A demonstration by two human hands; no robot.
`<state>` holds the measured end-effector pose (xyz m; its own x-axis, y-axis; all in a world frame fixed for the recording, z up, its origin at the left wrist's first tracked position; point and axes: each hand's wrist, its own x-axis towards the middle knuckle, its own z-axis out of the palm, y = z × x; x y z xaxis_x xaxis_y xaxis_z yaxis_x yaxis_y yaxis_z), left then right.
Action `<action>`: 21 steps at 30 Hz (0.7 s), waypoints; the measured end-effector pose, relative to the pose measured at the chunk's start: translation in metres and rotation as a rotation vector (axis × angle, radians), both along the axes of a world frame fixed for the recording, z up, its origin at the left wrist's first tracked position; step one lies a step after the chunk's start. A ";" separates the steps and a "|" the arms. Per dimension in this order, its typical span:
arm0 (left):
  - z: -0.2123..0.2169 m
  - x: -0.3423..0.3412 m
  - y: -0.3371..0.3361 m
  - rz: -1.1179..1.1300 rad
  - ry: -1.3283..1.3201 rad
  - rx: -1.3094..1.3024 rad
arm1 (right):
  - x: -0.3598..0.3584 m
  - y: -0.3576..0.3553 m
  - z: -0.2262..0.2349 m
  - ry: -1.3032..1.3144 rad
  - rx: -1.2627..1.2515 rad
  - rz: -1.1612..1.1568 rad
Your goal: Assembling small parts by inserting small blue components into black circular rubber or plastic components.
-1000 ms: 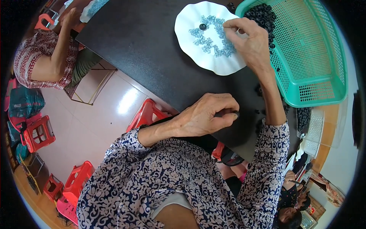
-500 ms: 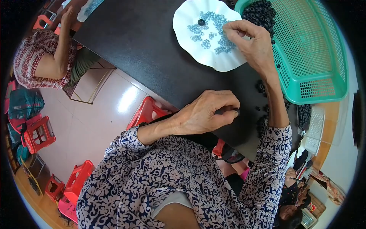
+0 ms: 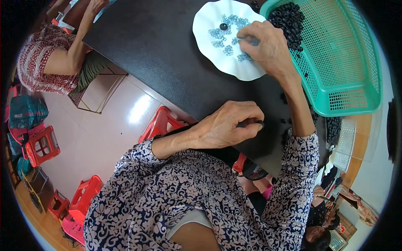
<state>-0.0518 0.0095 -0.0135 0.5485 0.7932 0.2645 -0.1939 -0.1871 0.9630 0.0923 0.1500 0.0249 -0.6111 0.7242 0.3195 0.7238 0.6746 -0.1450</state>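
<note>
My left hand [image 3: 228, 124] is closed just above the near edge of the dark table, thumb and forefinger pinching a small black round part [image 3: 262, 124] that shows only at its end. Over the right side of a white, wavy-rimmed plate [image 3: 208, 49] is my right hand [image 3: 272, 48], its thumb and forefinger brought close together. Whatever sits between those fingertips is too small to make out. Loose clusters of tiny clear rings [image 3: 217, 43] are spread across the plate. One black round part [image 3: 223, 26] rests among them.
A green mesh basket [image 3: 345, 50] stands right of the plate, with a heap of black ring-shaped parts [image 3: 289, 19] at its far left. More black parts lie beneath my right forearm. Another person [image 3: 58, 62] sits far left. Red stools [image 3: 161, 121] stand on the floor.
My right hand has moved left and slightly nearer over the plate, its fingertips now lower among the clear rings. The left hand keeps its pinch in nearly the same place.
</note>
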 end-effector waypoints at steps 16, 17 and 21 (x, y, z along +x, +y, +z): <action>0.003 0.004 0.002 -0.006 0.041 -0.019 | 0.008 -0.019 0.013 0.329 -0.216 -0.123; 0.003 0.005 0.003 -0.003 0.062 -0.024 | 0.006 -0.021 0.018 0.353 -0.217 -0.093; 0.009 0.008 0.007 -0.010 0.045 -0.085 | 0.018 -0.022 0.014 0.259 -0.145 -0.098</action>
<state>-0.0441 0.0160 -0.0048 0.5667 0.8058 0.1715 -0.1514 -0.1027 0.9831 0.1108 0.1278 0.0385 -0.4483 0.8249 0.3443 0.7106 0.5625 -0.4226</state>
